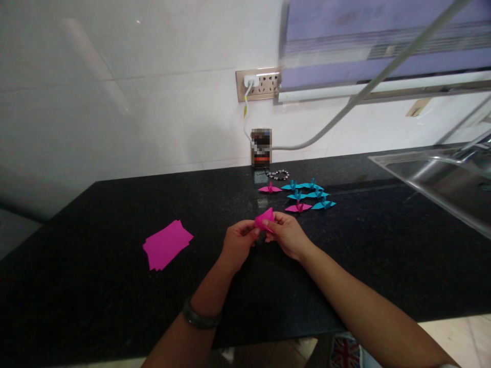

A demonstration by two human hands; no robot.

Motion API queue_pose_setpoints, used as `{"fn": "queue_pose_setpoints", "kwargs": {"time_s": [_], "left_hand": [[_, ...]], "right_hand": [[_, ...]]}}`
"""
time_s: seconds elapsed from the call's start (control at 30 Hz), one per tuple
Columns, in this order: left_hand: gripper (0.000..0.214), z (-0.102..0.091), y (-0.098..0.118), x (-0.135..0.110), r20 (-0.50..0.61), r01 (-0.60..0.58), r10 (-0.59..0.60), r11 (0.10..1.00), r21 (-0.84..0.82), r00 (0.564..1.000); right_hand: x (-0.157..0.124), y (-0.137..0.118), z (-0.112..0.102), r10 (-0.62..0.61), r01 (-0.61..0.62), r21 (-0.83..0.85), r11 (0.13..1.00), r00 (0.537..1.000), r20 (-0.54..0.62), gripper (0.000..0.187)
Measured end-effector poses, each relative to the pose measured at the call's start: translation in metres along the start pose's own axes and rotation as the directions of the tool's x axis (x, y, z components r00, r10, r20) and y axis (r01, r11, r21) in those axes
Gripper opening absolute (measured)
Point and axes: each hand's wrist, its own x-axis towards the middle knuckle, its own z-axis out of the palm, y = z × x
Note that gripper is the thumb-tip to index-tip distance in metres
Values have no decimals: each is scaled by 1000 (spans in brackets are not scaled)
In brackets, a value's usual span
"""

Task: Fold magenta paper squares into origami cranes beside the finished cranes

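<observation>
Both hands pinch one piece of folded pink paper [264, 219] above the middle of the dark counter. My left hand [238, 244] grips its left corner between thumb and fingers. On the other side, my right hand [288, 234] has its thumb on the front face and fingers behind. Some fingertips are hidden behind the paper. Just beyond my hands stand several blue paper cranes [316, 194], along with a pink paper crane [298, 207] close to my right hand and another pink paper crane [270, 188] farther back. To the left lies a stack of pink paper sheets [168, 245].
A phone-like object [261, 158], pixelated, leans on the wall with a cable running to the wall socket [264, 84]. Beside it lies a beaded bracelet [279, 175]. A metal sink [441, 184] is set into the black counter [95, 301] at right. A grey hose [345, 110] crosses above.
</observation>
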Motion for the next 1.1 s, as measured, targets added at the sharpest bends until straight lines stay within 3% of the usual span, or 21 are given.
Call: {"fn": "queue_pose_setpoints", "kwargs": {"time_s": [0.3, 0.43, 0.53, 0.67, 0.9, 1.1], "left_hand": [[24, 1, 0, 0, -16, 46, -46, 999, -17, 999], [22, 0, -1, 1, -108, 40, -50, 994, -97, 993], [23, 0, 0, 0, -153, 30, -38, 998, -54, 988], [26, 1, 3, -2, -58, 99, -105, 990, -99, 993], [21, -4, 3, 1, 135, 207, -168, 909, -362, 976], [23, -3, 2, -1, 130, 230, -194, 890, -393, 972]], "right_hand": [[0, 0, 0, 2, -1, 63, 998, 1000, -20, 23], [0, 1, 0, -29, 29, 22, 999, 999, -17, 20], [-1, 0, 0, -63, 61, -66, 996, 998, -31, 18], [-3, -4, 2, -66, 62, -122, 991, 997, -34, 17], [-2, -5, -2, -76, 72, -125, 989, 997, -24, 16], [-3, -5, -1, -82, 81, -63, 995, 996, -23, 21]]}}
